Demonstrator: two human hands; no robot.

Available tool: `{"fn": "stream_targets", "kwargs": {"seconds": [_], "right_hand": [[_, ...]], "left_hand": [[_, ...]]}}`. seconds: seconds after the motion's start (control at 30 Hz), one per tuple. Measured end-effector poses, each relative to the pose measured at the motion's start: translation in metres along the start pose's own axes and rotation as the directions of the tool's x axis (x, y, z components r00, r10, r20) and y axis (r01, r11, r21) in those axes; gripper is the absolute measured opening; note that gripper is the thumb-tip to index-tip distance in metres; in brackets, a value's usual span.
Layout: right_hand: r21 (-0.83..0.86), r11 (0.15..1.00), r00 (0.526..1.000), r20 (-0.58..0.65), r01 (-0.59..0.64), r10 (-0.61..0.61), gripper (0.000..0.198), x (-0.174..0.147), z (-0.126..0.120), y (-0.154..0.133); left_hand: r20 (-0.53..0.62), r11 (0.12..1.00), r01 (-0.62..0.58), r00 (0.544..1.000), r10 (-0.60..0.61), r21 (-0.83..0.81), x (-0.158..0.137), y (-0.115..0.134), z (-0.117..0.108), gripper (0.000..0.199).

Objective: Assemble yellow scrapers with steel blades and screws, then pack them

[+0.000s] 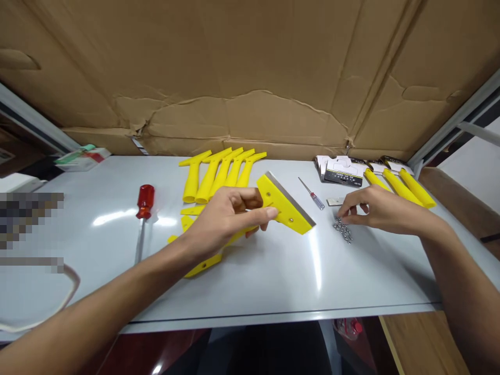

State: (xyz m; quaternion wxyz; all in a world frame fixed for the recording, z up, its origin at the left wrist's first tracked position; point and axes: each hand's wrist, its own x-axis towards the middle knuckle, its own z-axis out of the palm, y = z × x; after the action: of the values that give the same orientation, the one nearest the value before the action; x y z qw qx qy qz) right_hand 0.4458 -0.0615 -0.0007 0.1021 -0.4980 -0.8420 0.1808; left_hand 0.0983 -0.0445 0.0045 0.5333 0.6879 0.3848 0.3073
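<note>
the left hand (230, 216) has its fingers and thumb closed around a yellow scraper (284, 207), holding it above the middle of the table (265, 286) with the wide head tilted, a metal blade edge along its far side and two round fixing points showing on its face. the right hand (371, 205) is at a small heap of metal screws (342, 230), fingertips brought together and touching it; whether a screw is pinched between them i cannot tell. just beyond those fingers lies a flat pale piece (335, 202), partly covered by the hand, and near it a small screwdriver (317, 200) with a clear handle. under and beside the left hand lie more yellow scraper parts (213, 261), mostly hidden, and behind them five yellow handles (223, 174) stand side by side in a row. a red-handled screwdriver (146, 200) lies to the left, well apart from these. toward the far right are black and white cards (341, 174) and, next to them, three yellow pieces (404, 188). brown cardboard (250, 114) rises behind the table.
</note>
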Motion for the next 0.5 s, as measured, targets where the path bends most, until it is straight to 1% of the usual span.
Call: {"fn": "stream_targets", "kwargs": {"seconds": [0.03,0.1,0.17,0.2,0.23,0.3,0.33,0.4,0.5], "right_hand": [[-0.009,1.000,1.000,0.009,0.014,-0.014,0.005,0.000,0.003,0.000],[-0.031,0.999,1.000,0.020,0.024,-0.023,0.005,0.002,0.011,-0.004],[-0.065,0.998,1.000,0.028,0.004,-0.003,0.004,0.004,0.018,-0.009],[-0.084,0.996,1.000,0.030,-0.007,0.009,0.005,0.005,0.020,-0.011],[-0.100,0.995,0.999,0.032,-0.011,0.014,0.008,0.005,0.022,-0.012],[-0.122,0.993,0.999,0.040,0.001,0.004,0.012,0.006,0.025,-0.014],[-0.128,0.992,0.999,0.042,0.005,0.000,0.013,0.006,0.026,-0.015],[-0.133,0.991,1.000,0.030,-0.002,0.006,0.012,0.007,0.028,-0.015],[-0.134,0.991,1.000,0.016,-0.016,0.018,0.014,0.007,0.030,-0.014]], "left_hand": [[-0.027,1.000,-0.023,0.999,0.022,-0.016,-0.001,0.001,-0.005,0.029],[-0.099,0.998,-0.057,0.993,0.057,0.005,-0.001,0.005,-0.015,0.027],[-0.144,0.996,-0.046,0.988,0.056,0.072,0.000,0.009,-0.025,0.024],[-0.138,0.994,-0.022,0.990,0.036,0.107,0.001,0.010,-0.028,0.023],[-0.107,0.990,0.011,0.994,0.004,0.138,0.002,0.011,-0.029,0.022],[0.011,0.977,0.085,0.996,-0.088,0.194,0.004,0.011,-0.027,0.024],[0.081,0.968,0.121,0.987,-0.141,0.220,0.005,0.010,-0.023,0.025],[0.196,0.947,0.170,0.954,-0.228,0.273,0.005,0.006,-0.015,0.028],[0.271,0.930,0.186,0.922,-0.276,0.316,0.004,-0.002,-0.004,0.030]]}}
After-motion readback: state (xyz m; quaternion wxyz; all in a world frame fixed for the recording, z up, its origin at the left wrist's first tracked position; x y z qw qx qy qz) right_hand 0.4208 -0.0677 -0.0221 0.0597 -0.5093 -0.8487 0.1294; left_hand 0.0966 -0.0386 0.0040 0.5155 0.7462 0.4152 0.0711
